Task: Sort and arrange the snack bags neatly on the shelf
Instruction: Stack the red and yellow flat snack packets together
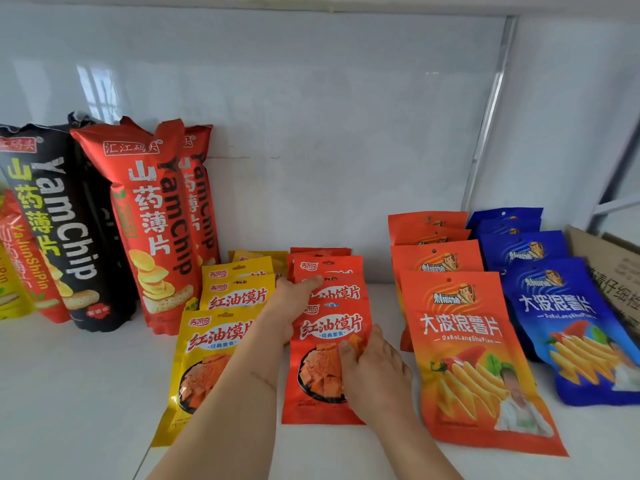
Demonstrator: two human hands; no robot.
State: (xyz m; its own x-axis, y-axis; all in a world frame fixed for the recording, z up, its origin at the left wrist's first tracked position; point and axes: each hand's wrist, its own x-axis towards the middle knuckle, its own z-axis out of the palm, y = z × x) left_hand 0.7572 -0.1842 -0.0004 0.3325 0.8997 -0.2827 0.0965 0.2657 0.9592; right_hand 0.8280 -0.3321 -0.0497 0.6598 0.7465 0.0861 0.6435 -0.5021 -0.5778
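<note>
right hand (372,370) grasps the front red snack bag (323,358); left hand (289,306) lies released across the red row.

Two bare forearms, left hand (287,308) and right hand (375,379) ungloved

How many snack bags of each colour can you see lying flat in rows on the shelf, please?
Yellow bags: 4
Red bags: 4, with both hands on them
Orange bags: 4
Blue bags: 4
Total: 16, counting visible tops; any hidden underneath are not counted.
</note>
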